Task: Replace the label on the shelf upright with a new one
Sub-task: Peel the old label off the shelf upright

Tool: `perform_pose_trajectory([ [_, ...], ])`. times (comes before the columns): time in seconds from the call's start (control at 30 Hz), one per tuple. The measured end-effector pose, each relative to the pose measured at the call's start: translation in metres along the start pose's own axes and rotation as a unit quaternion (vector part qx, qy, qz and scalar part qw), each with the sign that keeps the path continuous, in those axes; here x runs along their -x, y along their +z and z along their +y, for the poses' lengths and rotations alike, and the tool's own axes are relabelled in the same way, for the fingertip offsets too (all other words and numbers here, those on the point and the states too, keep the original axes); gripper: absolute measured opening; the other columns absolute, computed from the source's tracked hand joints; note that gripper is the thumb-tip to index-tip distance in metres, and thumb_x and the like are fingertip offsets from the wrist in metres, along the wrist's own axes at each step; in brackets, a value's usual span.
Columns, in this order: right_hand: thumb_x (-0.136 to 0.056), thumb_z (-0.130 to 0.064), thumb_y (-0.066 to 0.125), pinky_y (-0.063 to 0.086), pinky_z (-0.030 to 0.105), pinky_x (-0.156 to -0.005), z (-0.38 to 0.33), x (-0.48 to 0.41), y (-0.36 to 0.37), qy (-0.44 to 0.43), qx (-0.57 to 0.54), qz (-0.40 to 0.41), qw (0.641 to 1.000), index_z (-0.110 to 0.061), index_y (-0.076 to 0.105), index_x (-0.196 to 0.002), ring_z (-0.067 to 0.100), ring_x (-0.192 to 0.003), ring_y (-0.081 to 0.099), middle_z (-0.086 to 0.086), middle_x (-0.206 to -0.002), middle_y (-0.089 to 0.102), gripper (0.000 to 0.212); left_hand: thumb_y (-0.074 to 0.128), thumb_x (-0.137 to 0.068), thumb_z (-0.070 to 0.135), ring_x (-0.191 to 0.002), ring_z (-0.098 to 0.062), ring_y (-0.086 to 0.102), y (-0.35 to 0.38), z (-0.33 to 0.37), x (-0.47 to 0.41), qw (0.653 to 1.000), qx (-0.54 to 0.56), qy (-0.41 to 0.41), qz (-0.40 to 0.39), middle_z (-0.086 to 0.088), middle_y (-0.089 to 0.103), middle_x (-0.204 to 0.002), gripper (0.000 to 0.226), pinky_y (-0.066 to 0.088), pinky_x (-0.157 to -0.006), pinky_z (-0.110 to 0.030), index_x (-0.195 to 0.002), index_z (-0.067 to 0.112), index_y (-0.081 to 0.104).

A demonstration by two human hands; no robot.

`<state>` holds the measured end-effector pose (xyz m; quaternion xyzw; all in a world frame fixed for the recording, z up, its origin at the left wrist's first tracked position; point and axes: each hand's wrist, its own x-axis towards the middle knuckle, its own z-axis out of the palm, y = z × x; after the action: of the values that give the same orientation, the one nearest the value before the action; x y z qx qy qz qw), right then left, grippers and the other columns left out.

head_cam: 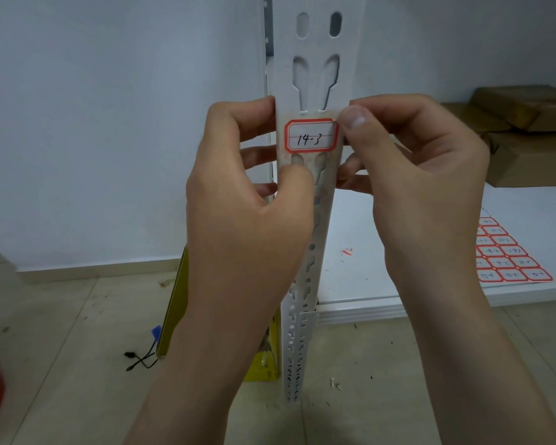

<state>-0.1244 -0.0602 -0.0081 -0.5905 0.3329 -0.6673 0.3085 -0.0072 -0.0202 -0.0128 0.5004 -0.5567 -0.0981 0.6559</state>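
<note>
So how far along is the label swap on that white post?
A red-bordered label reading 14-3 already sits on the shelf upright. The right hand thumb is at its right edge, while the left hand grips the post. Whether this is the old or new label isn't clear. A sheet of labels lies on the shelf.

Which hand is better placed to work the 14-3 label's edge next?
Probably the right hand: its thumb tip sits at the right edge of the label, on the shelf upright. The left hand wraps the upright's left side, with its thumb lower on the upright's face, seemingly steadying it.
</note>
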Motion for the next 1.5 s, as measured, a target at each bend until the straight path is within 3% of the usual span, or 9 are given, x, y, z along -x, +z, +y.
perform_pose_trajectory([
  [0.17, -0.089, -0.019, 0.08, 0.066, 0.039, -0.066, 0.002, 0.0, -0.001, -0.01, 0.039, -0.021, 0.999, -0.028, 0.068, -0.095, 0.022, -0.074, 0.075, -0.005, -0.09, 0.076, 0.016, 0.062, -0.087, 0.02, -0.104, 0.0, 0.07, 0.0, 0.0, -0.001, 1.0, -0.005, 0.006, 0.001, 0.025, 0.064, -0.108, 0.034, 0.056, -0.068, -0.007, -0.121, 0.023, 0.055],
  [0.33, -0.094, -0.012, 0.074, 0.064, 0.029, -0.063, 0.0, 0.0, -0.001, 0.004, 0.005, -0.011, 1.0, -0.022, 0.071, -0.093, 0.012, -0.065, 0.071, -0.006, -0.086, 0.076, 0.01, 0.061, -0.088, 0.019, -0.104, 0.004, 0.069, 0.0, 0.0, 0.0, 1.0, -0.004, 0.007, -0.001, 0.028, 0.063, -0.107, 0.033, 0.054, -0.067, -0.005, -0.119, 0.026, 0.053],
  [0.5, -0.089, -0.015, 0.079, 0.065, 0.041, -0.066, 0.002, 0.0, -0.001, -0.011, 0.043, -0.02, 0.999, -0.022, 0.069, -0.099, 0.02, -0.069, 0.072, -0.003, -0.092, 0.075, 0.016, 0.064, -0.089, 0.018, -0.1, 0.009, 0.068, 0.001, 0.0, 0.0, 1.0, -0.004, 0.012, 0.0, 0.03, 0.063, -0.104, 0.032, 0.053, -0.067, -0.003, -0.118, 0.026, 0.053],
  [0.6, -0.093, -0.012, 0.075, 0.066, 0.038, -0.065, 0.001, -0.001, -0.002, 0.006, 0.013, -0.002, 1.0, -0.022, 0.072, -0.094, 0.017, -0.063, 0.07, -0.004, -0.088, 0.076, 0.011, 0.063, -0.089, 0.015, -0.103, 0.006, 0.068, 0.0, -0.001, 0.0, 1.0, 0.002, 0.011, -0.002, 0.027, 0.065, -0.106, 0.033, 0.054, -0.067, -0.006, -0.119, 0.025, 0.054],
  [0.73, -0.091, -0.016, 0.078, 0.065, 0.036, -0.064, 0.001, 0.003, -0.002, -0.055, 0.082, -0.001, 0.995, -0.021, 0.069, -0.101, 0.019, -0.072, 0.073, -0.008, -0.088, 0.073, 0.015, 0.064, -0.09, 0.012, -0.102, 0.007, 0.069, 0.0, -0.001, 0.0, 1.0, 0.003, 0.015, -0.002, 0.026, 0.065, -0.104, 0.032, 0.054, -0.065, -0.006, -0.118, 0.024, 0.054],
  [0.93, -0.094, -0.018, 0.075, 0.051, 0.008, -0.06, 0.0, 0.006, -0.003, -0.156, 0.174, 0.025, 0.972, -0.017, 0.075, -0.097, 0.003, -0.073, 0.069, -0.01, -0.09, 0.072, 0.003, 0.063, -0.089, 0.014, -0.103, 0.006, 0.068, 0.0, -0.002, 0.0, 1.0, 0.001, 0.016, -0.005, 0.026, 0.064, -0.105, 0.033, 0.054, -0.066, -0.005, -0.119, 0.023, 0.054],
  [1.13, -0.094, -0.02, 0.075, 0.052, 0.008, -0.063, 0.0, 0.005, -0.002, -0.185, 0.213, 0.035, 0.959, -0.019, 0.079, -0.098, 0.006, -0.079, 0.067, -0.01, -0.09, 0.071, 0.006, 0.063, -0.089, 0.017, -0.103, 0.005, 0.068, 0.0, -0.001, 0.0, 1.0, -0.002, 0.016, -0.004, 0.028, 0.062, -0.104, 0.034, 0.054, -0.066, -0.005, -0.12, 0.024, 0.054],
  [1.33, -0.093, -0.024, 0.074, 0.052, 0.007, -0.062, -0.007, 0.005, -0.001, -0.152, 0.214, 0.009, 0.965, -0.029, 0.074, -0.093, 0.005, -0.071, 0.067, -0.011, -0.091, 0.07, 0.005, 0.064, -0.088, 0.017, -0.102, 0.007, 0.068, 0.0, -0.001, 0.001, 1.0, -0.003, 0.017, -0.003, 0.03, 0.063, -0.103, 0.034, 0.054, -0.067, -0.006, -0.119, 0.027, 0.053],
  [1.5, -0.092, -0.021, 0.074, 0.055, 0.014, -0.056, -0.01, 0.007, -0.001, -0.126, 0.186, 0.025, 0.974, -0.032, 0.07, -0.089, 0.009, -0.067, 0.071, -0.014, -0.088, 0.072, 0.012, 0.064, -0.09, 0.016, -0.104, 0.003, 0.069, 0.0, 0.0, 0.002, 1.0, 0.0, 0.018, -0.004, 0.027, 0.065, -0.106, 0.033, 0.057, -0.068, -0.009, -0.12, 0.025, 0.054],
])
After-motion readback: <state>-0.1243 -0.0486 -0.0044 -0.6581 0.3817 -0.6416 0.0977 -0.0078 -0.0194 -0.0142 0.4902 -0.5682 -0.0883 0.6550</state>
